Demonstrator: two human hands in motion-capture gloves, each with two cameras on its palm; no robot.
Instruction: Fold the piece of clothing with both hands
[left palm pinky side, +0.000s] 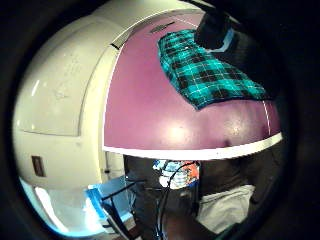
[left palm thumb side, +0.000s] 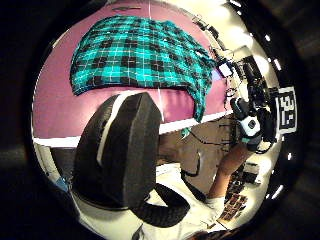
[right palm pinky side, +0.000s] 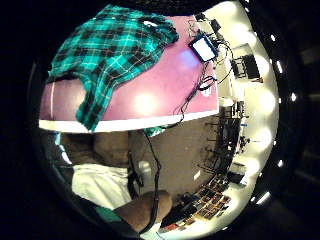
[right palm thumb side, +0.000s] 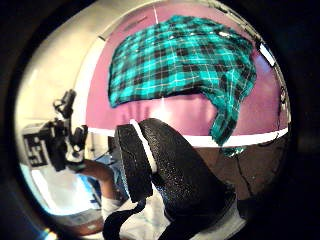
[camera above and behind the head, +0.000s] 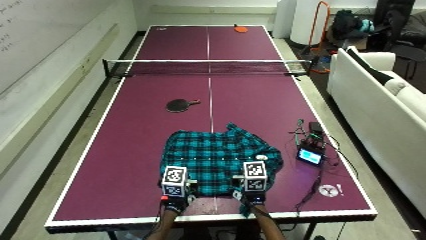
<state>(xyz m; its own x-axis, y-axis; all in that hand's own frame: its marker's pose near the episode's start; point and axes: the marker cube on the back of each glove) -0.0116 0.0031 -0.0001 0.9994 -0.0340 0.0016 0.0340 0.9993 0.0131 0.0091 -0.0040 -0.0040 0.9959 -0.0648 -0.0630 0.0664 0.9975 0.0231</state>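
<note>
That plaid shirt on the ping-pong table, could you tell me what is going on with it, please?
A person stands at the near end of the purple table tennis table, with the left hand and right hand poised at the near edge of a teal and black plaid shirt. The shirt lies spread out, one part hanging over the table's edge. Neither hand visibly grips it, and no fold shows yet.

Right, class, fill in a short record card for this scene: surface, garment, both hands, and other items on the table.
surface: purple table tennis table with a net
garment: teal and black plaid shirt, spread flat, one part hanging over the near edge
left hand: over the shirt's near edge
right hand: over the shirt's near edge
other items: black paddle, orange paddle, small device with lit screen
</note>
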